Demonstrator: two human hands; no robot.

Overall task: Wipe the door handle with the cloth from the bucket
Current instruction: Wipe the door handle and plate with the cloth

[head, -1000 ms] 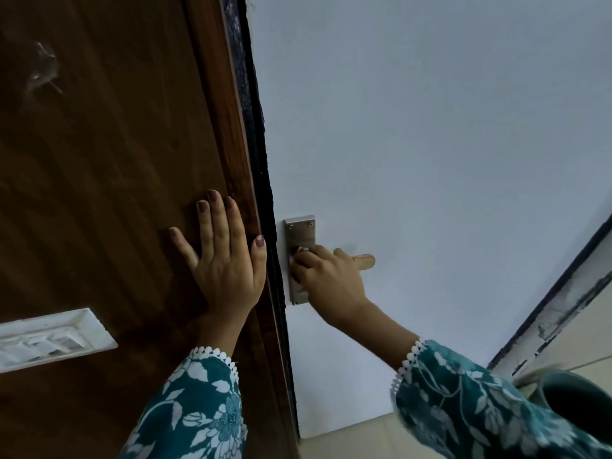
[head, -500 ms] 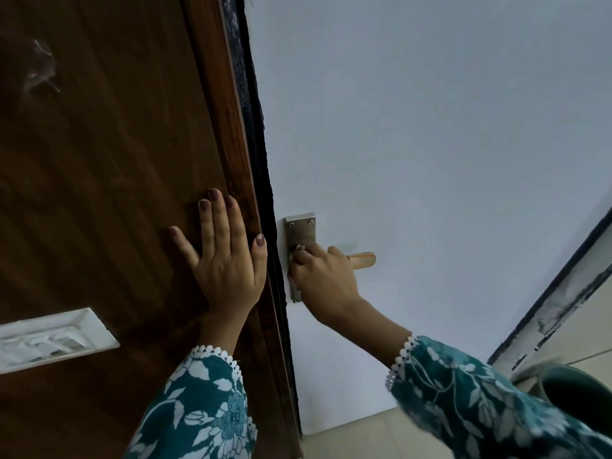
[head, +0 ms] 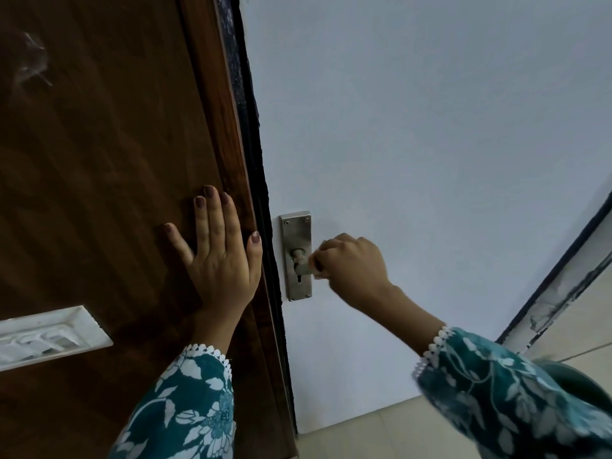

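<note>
The door handle [head: 302, 267] is a metal lever on a steel backplate [head: 295, 233] with a keyhole, mounted on the white door [head: 430, 134]. My right hand [head: 354, 266] is closed around the lever just right of the plate and hides most of it. A small pale scrap shows under its fingers; I cannot tell whether it is the cloth. My left hand [head: 218, 260] lies flat, fingers apart, on the brown wooden panel [head: 99, 160] left of the handle. The rim of the dark green bucket [head: 576, 380] peeks out behind my right sleeve at the lower right.
A black gap [head: 255, 160] runs between the brown panel and the white door. A white moulded plate [head: 43, 336] sits on the brown panel at lower left. A dark frame edge [head: 556, 270] slants at right, above beige floor tiles [head: 364, 432].
My right hand has slid right along the lever, away from the backplate, uncovering the plate's middle and keyhole and covering the lever's tip. My left hand has stayed in place.
</note>
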